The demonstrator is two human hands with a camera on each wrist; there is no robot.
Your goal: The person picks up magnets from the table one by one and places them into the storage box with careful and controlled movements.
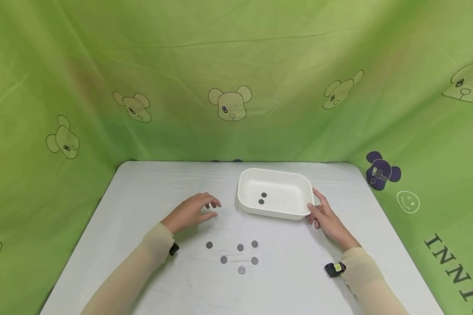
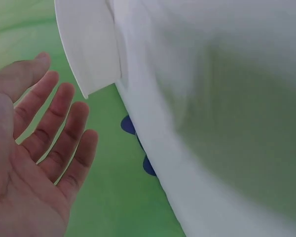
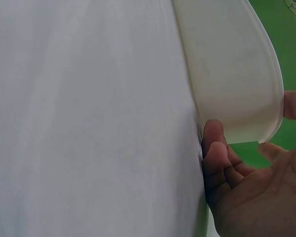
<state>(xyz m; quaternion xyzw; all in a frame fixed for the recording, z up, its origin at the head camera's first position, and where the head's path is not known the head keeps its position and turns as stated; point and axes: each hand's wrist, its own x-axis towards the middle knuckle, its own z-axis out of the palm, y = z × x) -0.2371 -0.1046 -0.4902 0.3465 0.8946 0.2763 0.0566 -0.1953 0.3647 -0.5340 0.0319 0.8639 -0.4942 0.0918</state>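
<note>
A white rectangular plastic basin with rounded corners stands toward the back of the table, right of centre. Two small dark grey discs lie on its floor, left of the middle. My right hand holds the basin's right end, thumb at the rim and other fingers around the outer wall; the right wrist view shows curled fingers low against its side. Left of the basin, apart from it, my left hand hovers with relaxed, spread fingers and holds nothing. In the left wrist view its bare palm shows.
Several more grey discs lie scattered on the white-covered table, nearer me, between my forearms. Green cloth with bear-head prints hangs behind and at both sides of the table. Each wrist wears a black strap device.
</note>
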